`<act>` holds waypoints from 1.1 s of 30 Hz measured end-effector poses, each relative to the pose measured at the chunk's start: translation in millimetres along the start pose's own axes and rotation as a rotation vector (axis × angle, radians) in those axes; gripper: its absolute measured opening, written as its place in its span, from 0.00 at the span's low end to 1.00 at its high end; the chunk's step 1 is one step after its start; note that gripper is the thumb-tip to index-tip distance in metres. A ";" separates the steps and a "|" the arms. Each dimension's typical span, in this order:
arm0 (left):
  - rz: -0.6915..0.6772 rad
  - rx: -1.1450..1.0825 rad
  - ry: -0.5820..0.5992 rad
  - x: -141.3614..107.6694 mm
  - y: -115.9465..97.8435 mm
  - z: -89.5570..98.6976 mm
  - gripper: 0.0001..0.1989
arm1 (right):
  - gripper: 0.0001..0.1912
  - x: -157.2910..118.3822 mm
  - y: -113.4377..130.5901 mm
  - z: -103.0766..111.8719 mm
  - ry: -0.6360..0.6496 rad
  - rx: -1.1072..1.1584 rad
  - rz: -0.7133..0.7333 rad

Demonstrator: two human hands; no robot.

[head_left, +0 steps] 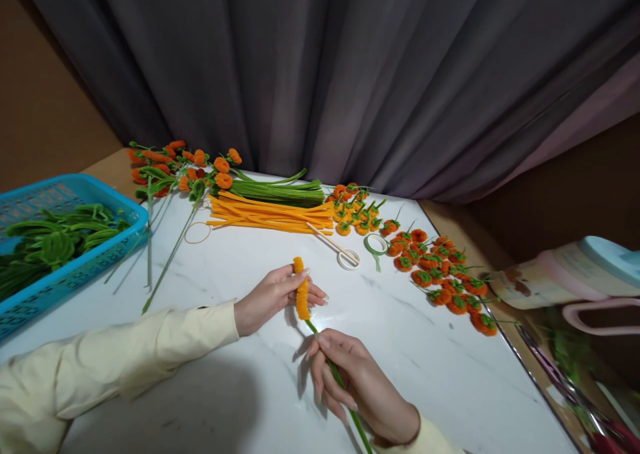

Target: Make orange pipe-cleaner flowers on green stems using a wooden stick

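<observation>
A fuzzy yellow-orange coil [303, 299] stands nearly upright over the white tabletop, with a green stem [358, 427] coming out of its lower end. My left hand [277, 295] pinches the coil near its upper part between thumb and fingers. Lower and to the right, my right hand [350, 377] grips the green stem just below the coil, thumb against forefinger, the other fingers curled loosely around it. The stem's lower part runs past my palm to the bottom edge of the view.
Yellow stems [270, 215] and green stems [280, 191] lie behind my hands. Orange flower heads [430, 261] spread at right near green tape [376, 244] and a tumbler [560, 274]. A blue basket [75, 277] with green leaves [60, 237] sits left.
</observation>
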State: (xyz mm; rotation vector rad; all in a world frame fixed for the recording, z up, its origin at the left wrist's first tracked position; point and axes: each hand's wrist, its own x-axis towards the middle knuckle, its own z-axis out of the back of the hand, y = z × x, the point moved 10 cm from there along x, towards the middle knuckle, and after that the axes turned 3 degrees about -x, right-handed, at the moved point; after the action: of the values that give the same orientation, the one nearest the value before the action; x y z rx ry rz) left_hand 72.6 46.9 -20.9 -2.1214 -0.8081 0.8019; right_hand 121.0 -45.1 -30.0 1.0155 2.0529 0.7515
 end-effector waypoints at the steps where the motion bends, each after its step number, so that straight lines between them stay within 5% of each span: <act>1: -0.005 -0.004 -0.002 0.6 -0.1 0.6 0.13 | 0.15 0.0 0.5 0.4 -0.003 0.000 0.004; 33: -0.047 -0.047 -0.030 -1.2 -0.1 -1.7 0.10 | 0.15 4.4 -0.6 -3.1 0.007 -0.015 0.087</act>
State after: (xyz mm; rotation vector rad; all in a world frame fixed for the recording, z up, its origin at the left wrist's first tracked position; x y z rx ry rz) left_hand 73.1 45.4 -19.5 -2.1282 -0.8972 0.7986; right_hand 116.3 -42.3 -30.2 1.1017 2.0172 0.8150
